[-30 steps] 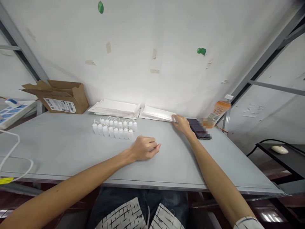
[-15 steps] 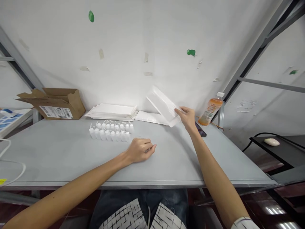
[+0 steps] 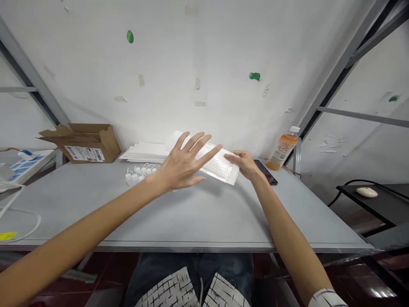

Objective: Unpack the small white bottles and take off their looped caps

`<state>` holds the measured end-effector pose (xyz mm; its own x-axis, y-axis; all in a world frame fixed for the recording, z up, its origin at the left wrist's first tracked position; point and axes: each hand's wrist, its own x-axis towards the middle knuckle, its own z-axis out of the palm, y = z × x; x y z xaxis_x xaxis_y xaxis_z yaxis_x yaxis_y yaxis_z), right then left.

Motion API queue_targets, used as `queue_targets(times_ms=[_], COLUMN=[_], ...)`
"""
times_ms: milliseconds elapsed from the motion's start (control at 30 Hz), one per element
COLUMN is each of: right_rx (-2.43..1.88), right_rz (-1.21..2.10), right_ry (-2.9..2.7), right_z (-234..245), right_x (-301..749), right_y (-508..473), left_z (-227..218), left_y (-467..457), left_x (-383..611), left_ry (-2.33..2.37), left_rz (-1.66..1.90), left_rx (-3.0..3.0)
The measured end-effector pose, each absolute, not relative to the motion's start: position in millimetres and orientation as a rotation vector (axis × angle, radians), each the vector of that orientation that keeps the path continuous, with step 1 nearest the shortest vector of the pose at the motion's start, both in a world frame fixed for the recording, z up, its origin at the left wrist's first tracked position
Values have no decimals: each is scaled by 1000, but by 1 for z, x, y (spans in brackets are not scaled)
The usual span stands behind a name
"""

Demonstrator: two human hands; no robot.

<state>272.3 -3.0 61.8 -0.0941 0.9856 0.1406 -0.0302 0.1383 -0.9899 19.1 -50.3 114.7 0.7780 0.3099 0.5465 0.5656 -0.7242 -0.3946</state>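
One white, rectangular, bubble-textured envelope (image 3: 220,165) aloft over flat grey tabletop (image 3: 204,217) | right hand (image 3: 244,164) pinches one end; left hand (image 3: 183,165) splays in front, contact unclear | seemingly positioning; next likely needs left grip

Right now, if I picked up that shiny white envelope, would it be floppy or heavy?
The envelope probably bends only a little: it looks fairly straight out from the right hand pinching its end, though the left hand hides part. It is likely light, since it looks thin and flat. Its glossy, bumpy surface may be somewhat slippery.
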Motion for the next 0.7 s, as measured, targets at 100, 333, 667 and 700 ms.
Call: queue_targets(times_ms=[100, 333, 667, 700], right_rx=[-997, -962, -966, -1019], right_rz=[1275, 1282, 1308, 1298], right_ry=[-1344, -1350, -1352, -1355], right_z=[61, 64, 54, 51], right_x=[265, 258, 268, 266], right_y=[-7, -12, 1, 2], left_z=[116, 91, 113, 117], left_y=[-31, -7, 19, 21], left_x=[14, 4, -7, -4], left_ry=[-679, -806, -838, -827], left_rz=[-497, -413, -222, -187], left_rx=[-2418, -2462, -2384, -2368])
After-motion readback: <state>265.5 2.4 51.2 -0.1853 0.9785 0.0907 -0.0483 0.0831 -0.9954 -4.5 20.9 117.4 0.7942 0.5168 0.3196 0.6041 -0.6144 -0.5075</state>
